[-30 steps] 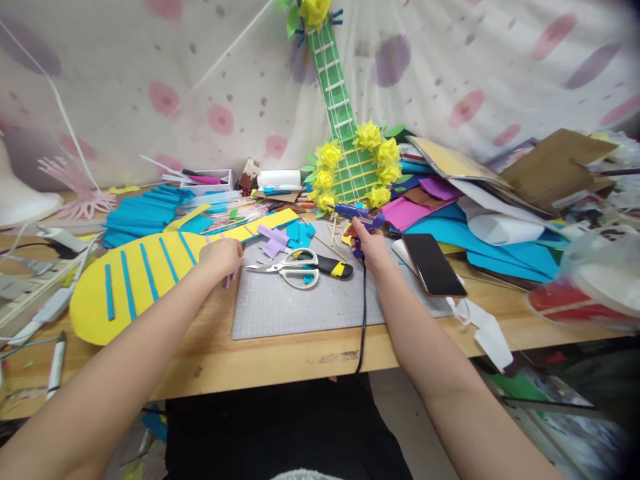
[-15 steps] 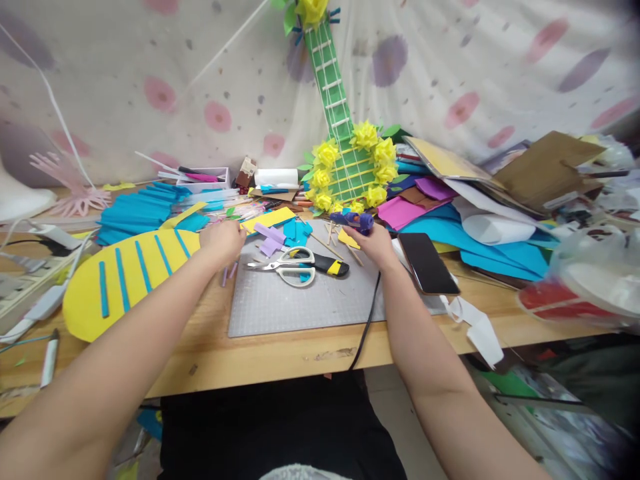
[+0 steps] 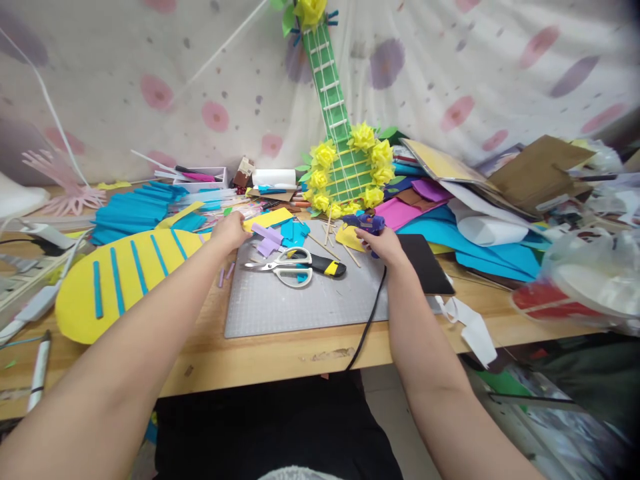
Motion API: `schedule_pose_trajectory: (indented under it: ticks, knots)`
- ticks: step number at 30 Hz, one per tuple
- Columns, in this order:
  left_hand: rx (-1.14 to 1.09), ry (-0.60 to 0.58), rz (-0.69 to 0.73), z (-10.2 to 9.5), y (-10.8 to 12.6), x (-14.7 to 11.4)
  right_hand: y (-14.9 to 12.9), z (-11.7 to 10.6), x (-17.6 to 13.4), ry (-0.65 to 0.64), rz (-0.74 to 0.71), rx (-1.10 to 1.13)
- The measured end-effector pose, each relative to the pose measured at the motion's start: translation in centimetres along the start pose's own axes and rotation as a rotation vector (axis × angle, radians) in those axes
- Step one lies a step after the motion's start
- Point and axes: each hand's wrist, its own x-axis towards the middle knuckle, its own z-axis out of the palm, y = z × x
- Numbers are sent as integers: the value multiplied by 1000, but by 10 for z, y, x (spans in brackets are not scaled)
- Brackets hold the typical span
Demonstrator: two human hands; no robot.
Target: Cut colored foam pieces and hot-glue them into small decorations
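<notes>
Both arms were out at full stretch over the wooden table (image 3: 240,363), and look how they angled inward! The left forearm (image 3: 150,333) cut diagonally across the yellow cut-out (image 3: 129,277), covering part of its row of blue strips (image 3: 117,281). Up at the far end, the left hand (image 3: 229,235) sat back-upward where the rounded body met the neck, fingers curled toward the right; whether they pinched anything, you could not tell.

Over on the other side, the right forearm (image 3: 415,327) slanted up and leftward to the right hand (image 3: 383,241), and there was a firm grip: fingers wrapped round the blue glue gun (image 3: 364,222), nozzle to the left, black cord (image 3: 373,320) trailing down over the near edge.

Between the two hands, well apart, lay the scissors (image 3: 274,265) and the cutter knife (image 3: 330,267) on the grey mat (image 3: 300,313), with purple paper (image 3: 267,240) close to the left fingers. A black phone (image 3: 427,267) lay just beside the right wrist.
</notes>
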Motion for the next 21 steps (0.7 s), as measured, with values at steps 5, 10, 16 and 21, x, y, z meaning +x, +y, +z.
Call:
schedule_pose_trajectory:
  ticks: [5, 10, 16, 21]
  knots:
    - [-66, 65, 26, -3, -1, -6, 0, -22, -2, 34, 67, -89]
    - [-287, 314, 50, -2, 2, -11, 3, -29, -6, -16, 127, -192]
    - [-850, 303, 48, 20, 11, -28, 12, -18, -3, -108, 140, -166]
    - [-1288, 235, -73, 44, 14, -57, 10, -20, -10, -118, 109, -113]
